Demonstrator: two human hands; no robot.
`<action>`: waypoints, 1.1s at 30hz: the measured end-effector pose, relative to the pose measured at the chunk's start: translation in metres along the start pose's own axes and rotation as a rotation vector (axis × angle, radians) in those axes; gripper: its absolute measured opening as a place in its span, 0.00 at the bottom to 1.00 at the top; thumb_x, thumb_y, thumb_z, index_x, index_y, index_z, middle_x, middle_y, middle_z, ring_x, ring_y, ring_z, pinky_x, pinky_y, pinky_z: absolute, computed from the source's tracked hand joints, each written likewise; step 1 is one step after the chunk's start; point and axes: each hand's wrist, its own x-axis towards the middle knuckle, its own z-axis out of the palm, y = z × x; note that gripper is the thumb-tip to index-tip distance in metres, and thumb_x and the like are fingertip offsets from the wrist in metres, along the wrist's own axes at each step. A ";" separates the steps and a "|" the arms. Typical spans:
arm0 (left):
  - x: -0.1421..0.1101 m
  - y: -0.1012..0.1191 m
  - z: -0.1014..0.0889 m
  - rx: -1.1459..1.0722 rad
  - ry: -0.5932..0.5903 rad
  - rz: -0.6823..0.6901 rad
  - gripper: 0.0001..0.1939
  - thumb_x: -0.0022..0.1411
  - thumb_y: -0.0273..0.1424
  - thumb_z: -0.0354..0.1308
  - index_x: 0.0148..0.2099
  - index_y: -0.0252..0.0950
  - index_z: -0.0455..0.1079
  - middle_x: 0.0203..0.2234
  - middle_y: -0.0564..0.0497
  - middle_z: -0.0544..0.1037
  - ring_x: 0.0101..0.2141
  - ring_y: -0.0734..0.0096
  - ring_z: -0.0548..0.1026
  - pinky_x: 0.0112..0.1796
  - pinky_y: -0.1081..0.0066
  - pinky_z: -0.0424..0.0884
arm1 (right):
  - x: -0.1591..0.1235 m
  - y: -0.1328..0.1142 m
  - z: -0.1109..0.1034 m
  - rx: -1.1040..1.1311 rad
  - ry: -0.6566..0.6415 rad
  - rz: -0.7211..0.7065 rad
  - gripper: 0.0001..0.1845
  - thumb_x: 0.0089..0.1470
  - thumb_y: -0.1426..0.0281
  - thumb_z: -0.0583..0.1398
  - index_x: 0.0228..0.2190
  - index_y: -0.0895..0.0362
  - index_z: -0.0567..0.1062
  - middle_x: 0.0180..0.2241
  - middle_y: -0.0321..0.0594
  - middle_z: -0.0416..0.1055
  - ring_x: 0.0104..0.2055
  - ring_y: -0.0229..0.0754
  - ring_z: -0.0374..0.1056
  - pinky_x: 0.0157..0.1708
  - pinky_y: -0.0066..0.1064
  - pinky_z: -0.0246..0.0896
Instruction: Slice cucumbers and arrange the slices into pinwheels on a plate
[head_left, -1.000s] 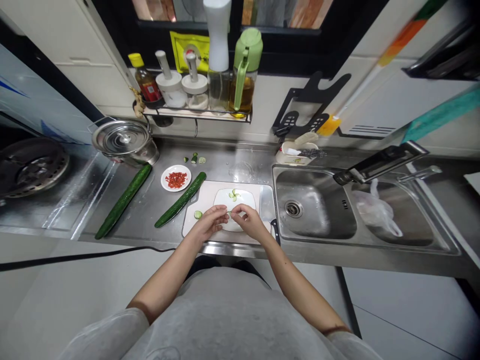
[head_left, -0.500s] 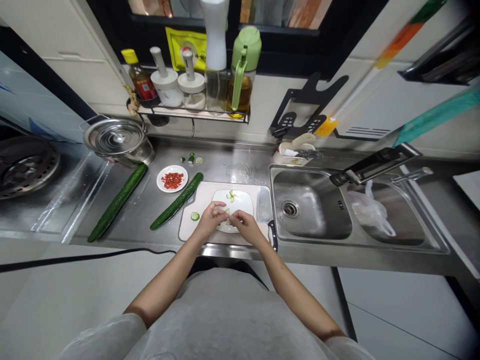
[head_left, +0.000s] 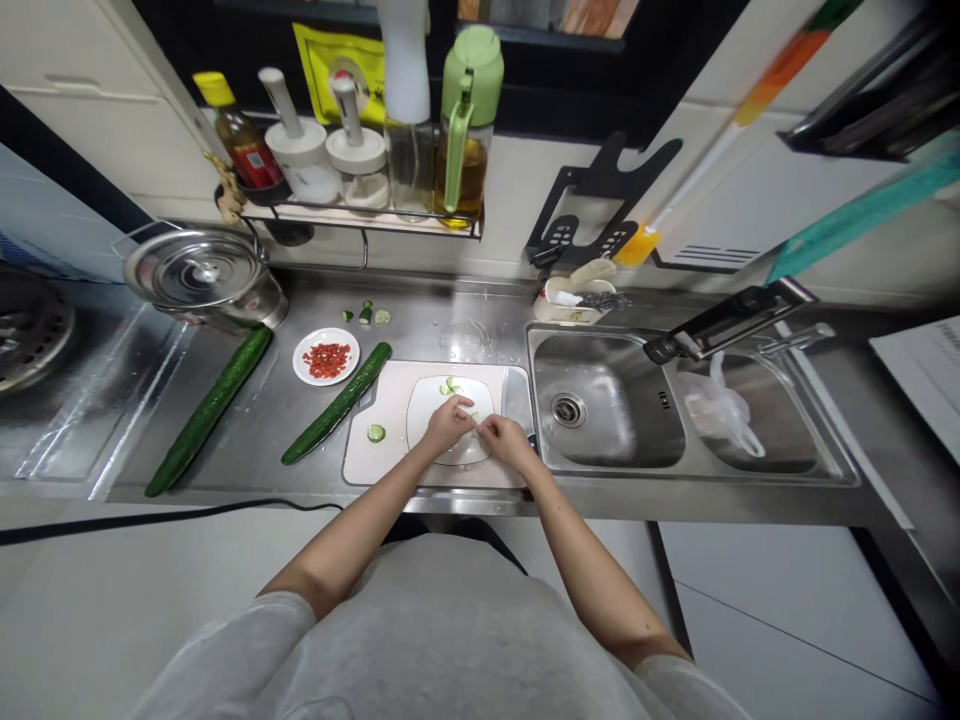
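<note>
Over a white square plate (head_left: 420,425), my left hand (head_left: 448,424) and my right hand (head_left: 506,441) meet fingertip to fingertip. A small pale green cucumber slice (head_left: 475,416) shows between their pinched fingers, partly hidden. Several thin cucumber slices (head_left: 450,385) lie fanned together near the plate's far edge. The plate rests on a light cutting board (head_left: 367,468). A cut cucumber chunk (head_left: 376,433) sits on the board left of the plate. A knife (head_left: 516,392) lies along the board's right side, its handle mostly hidden behind my right hand.
Left of the board lie a cucumber (head_left: 337,402), a longer cucumber (head_left: 210,410) and a small plate of chopped red pieces (head_left: 326,360). Cucumber ends (head_left: 365,314) lie behind. A lidded steel pot (head_left: 206,280) stands back left; a double sink (head_left: 607,400) is at right.
My hands have shifted right across the plate, and the left fingers have drawn closer together. The whole view has also shifted slightly.
</note>
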 end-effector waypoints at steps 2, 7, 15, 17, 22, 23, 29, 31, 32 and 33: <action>0.010 -0.002 0.005 0.116 -0.003 0.005 0.16 0.51 0.27 0.60 0.44 0.37 0.67 0.24 0.58 0.74 0.25 0.78 0.70 0.31 0.76 0.65 | 0.004 -0.001 -0.005 -0.136 -0.021 0.054 0.11 0.57 0.65 0.55 0.29 0.57 0.74 0.27 0.37 0.72 0.29 0.36 0.63 0.27 0.25 0.48; 0.022 -0.001 0.010 0.315 -0.010 0.047 0.17 0.52 0.24 0.56 0.46 0.39 0.67 0.26 0.57 0.75 0.28 0.76 0.73 0.34 0.75 0.67 | 0.010 -0.008 -0.012 -0.366 -0.073 0.139 0.14 0.61 0.62 0.52 0.38 0.56 0.74 0.35 0.43 0.75 0.37 0.40 0.68 0.31 0.26 0.51; 0.022 0.007 0.014 0.703 -0.019 0.148 0.15 0.59 0.26 0.51 0.48 0.40 0.68 0.34 0.52 0.77 0.37 0.68 0.73 0.37 0.71 0.66 | 0.011 -0.011 -0.005 -0.445 0.004 0.151 0.14 0.62 0.63 0.51 0.43 0.56 0.70 0.38 0.44 0.75 0.40 0.43 0.69 0.34 0.28 0.52; 0.018 0.008 0.015 0.785 -0.002 0.163 0.14 0.61 0.27 0.50 0.49 0.41 0.68 0.38 0.51 0.76 0.40 0.67 0.72 0.38 0.70 0.66 | 0.007 -0.010 -0.004 -0.412 0.027 0.168 0.14 0.62 0.62 0.50 0.43 0.56 0.70 0.37 0.44 0.75 0.39 0.42 0.69 0.33 0.28 0.52; 0.013 0.008 0.012 0.875 -0.016 0.199 0.12 0.63 0.31 0.51 0.48 0.42 0.69 0.40 0.50 0.74 0.42 0.66 0.70 0.39 0.69 0.65 | -0.011 -0.006 0.002 -0.356 0.110 0.131 0.16 0.63 0.63 0.47 0.46 0.54 0.69 0.38 0.41 0.75 0.38 0.41 0.68 0.33 0.28 0.51; 0.013 0.008 0.011 0.881 -0.026 0.205 0.11 0.63 0.32 0.51 0.47 0.42 0.69 0.40 0.50 0.73 0.42 0.66 0.70 0.39 0.69 0.65 | -0.015 -0.006 0.004 -0.359 0.116 0.103 0.17 0.63 0.64 0.47 0.47 0.54 0.70 0.38 0.41 0.75 0.39 0.41 0.68 0.33 0.28 0.51; 0.016 0.009 0.010 0.923 -0.045 0.212 0.10 0.64 0.34 0.52 0.46 0.42 0.70 0.40 0.50 0.73 0.43 0.66 0.70 0.38 0.70 0.65 | -0.025 -0.005 0.015 -0.417 0.086 0.015 0.21 0.63 0.68 0.46 0.54 0.52 0.68 0.40 0.42 0.74 0.43 0.43 0.66 0.38 0.29 0.53; 0.017 0.009 0.009 0.938 -0.053 0.213 0.10 0.64 0.34 0.52 0.47 0.42 0.69 0.41 0.50 0.72 0.44 0.65 0.69 0.39 0.69 0.66 | -0.024 -0.005 0.015 -0.430 0.087 0.025 0.21 0.63 0.67 0.46 0.54 0.52 0.68 0.40 0.42 0.74 0.43 0.43 0.66 0.38 0.29 0.53; 0.017 0.009 0.009 0.949 -0.057 0.213 0.10 0.64 0.35 0.52 0.47 0.42 0.69 0.41 0.50 0.72 0.44 0.65 0.69 0.39 0.69 0.66 | -0.023 -0.005 0.015 -0.437 0.086 0.029 0.21 0.63 0.67 0.46 0.54 0.52 0.68 0.40 0.42 0.74 0.43 0.43 0.66 0.38 0.29 0.53; 0.018 0.010 0.008 0.962 -0.062 0.213 0.11 0.64 0.35 0.52 0.47 0.43 0.69 0.42 0.50 0.72 0.45 0.65 0.69 0.39 0.69 0.66 | -0.023 -0.005 0.015 -0.444 0.083 0.034 0.21 0.63 0.66 0.46 0.54 0.51 0.68 0.40 0.42 0.74 0.43 0.43 0.66 0.38 0.29 0.53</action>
